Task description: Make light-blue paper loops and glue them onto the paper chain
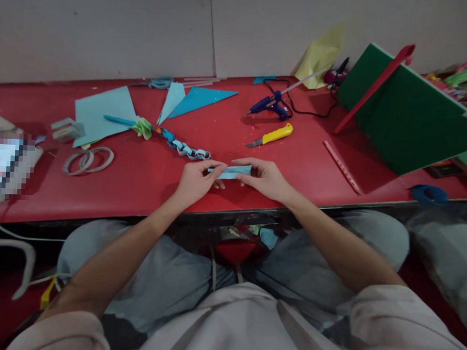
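Between both hands, just above the red table's front part, is a folded strip of light blue paper (230,172). My left hand (198,183) pinches its left end, and my right hand (267,179) grips the right end with thumb and fingers. A crease runs along the strip's length. Just beyond my left hand lies a paper chain (186,149) of blue and light blue links. It leads up to a green paper piece (143,128) and a blue paper stick (120,120). Some fingertips are hidden behind the strip.
A yellow cutter (276,135) and a blue glue gun (270,105) with its cord lie beyond my right hand. Light blue sheets (100,112), tape rings (89,161) and scissors (160,83) are farther left. A green board (410,110) leans at right, near a pink-red pencil-like stick (342,167).
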Demonstrator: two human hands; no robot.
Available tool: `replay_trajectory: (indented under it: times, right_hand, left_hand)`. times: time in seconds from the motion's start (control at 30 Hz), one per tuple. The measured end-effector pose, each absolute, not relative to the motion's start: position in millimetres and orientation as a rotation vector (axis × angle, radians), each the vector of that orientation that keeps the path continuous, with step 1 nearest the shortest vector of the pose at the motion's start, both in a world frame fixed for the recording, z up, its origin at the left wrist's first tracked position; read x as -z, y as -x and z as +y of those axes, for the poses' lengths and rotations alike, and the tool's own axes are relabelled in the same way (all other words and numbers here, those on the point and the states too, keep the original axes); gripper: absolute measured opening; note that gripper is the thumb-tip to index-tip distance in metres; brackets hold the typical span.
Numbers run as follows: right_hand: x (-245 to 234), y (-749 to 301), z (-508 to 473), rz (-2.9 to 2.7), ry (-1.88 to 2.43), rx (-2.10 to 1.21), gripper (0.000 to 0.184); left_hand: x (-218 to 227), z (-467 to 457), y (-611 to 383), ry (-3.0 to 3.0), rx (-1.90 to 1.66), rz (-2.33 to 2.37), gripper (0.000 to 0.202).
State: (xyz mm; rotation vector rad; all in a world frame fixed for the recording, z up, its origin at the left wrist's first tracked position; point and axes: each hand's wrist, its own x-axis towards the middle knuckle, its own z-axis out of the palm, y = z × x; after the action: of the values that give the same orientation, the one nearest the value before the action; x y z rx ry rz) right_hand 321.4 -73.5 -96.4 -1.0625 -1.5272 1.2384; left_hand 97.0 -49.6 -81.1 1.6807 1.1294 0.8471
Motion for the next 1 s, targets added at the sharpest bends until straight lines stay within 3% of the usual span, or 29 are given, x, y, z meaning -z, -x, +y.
replay_trajectory:
  times: [0.27, 0.53, 0.73, 1.0]
  right_hand:
    - [93, -326, -72, -1.534, 1.111, -1.385, 0.045]
    - [85, -329, -74, -1.484, 1.12, -1.51, 0.026]
    - [83, -333, -73, -1.458, 1.14, -1.611, 0.036]
    - [87, -325, -71, -1.408, 1.181, -1.46, 0.042]
  left_hand:
    - [73, -47, -91, -1.688, -0.618, 1.012, 0.045]
    - [71, -51, -94, -1.625, -0.65, 1.047, 0.042]
    - [74, -46, -90, -1.634, -0.632, 1.054, 0.033]
    - [80, -37, -92, -1.734, -0.684, 1.099, 0.036]
